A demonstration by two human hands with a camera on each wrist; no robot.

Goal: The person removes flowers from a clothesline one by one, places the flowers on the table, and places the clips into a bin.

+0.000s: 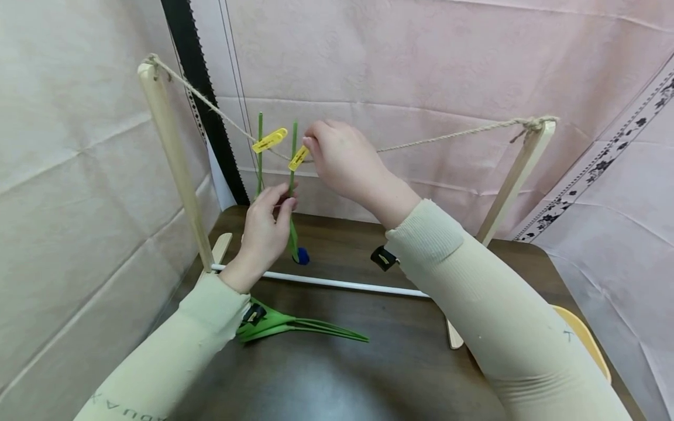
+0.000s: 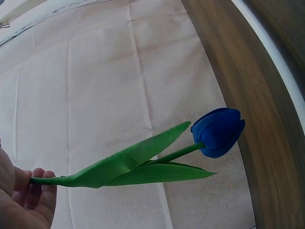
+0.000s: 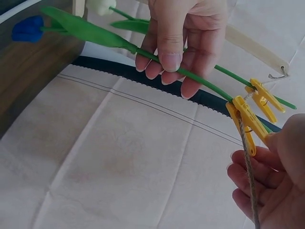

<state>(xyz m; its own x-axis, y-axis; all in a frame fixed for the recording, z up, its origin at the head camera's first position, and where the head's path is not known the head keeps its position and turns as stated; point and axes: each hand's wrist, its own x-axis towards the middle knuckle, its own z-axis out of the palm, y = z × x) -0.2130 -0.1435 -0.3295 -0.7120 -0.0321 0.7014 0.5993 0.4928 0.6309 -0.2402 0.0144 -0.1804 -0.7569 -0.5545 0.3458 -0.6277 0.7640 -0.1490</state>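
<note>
A blue artificial tulip (image 2: 218, 132) hangs head down, its green stem pinched between the thumb and fingers of my left hand (image 1: 265, 222). Above that grip, a yellow clothespin (image 3: 249, 114) sits on the twine (image 1: 458, 133) at the upper stem. My right hand (image 1: 347, 158) holds this clothespin by its handle end, thumb on one side and fingers under the other. Just to the left, a second yellow clothespin (image 1: 270, 140) clips another green stem to the twine. That stem belongs to a white tulip (image 3: 100, 5), partly cut off in the right wrist view.
Wooden posts (image 1: 171, 152) stand left and right with the twine tied to their tops. A white rod (image 1: 342, 285) runs low between them. More green stems and leaves (image 1: 279, 321) lie on the brown table, partly under my left sleeve. A yellow container (image 1: 584, 333) shows behind the right sleeve.
</note>
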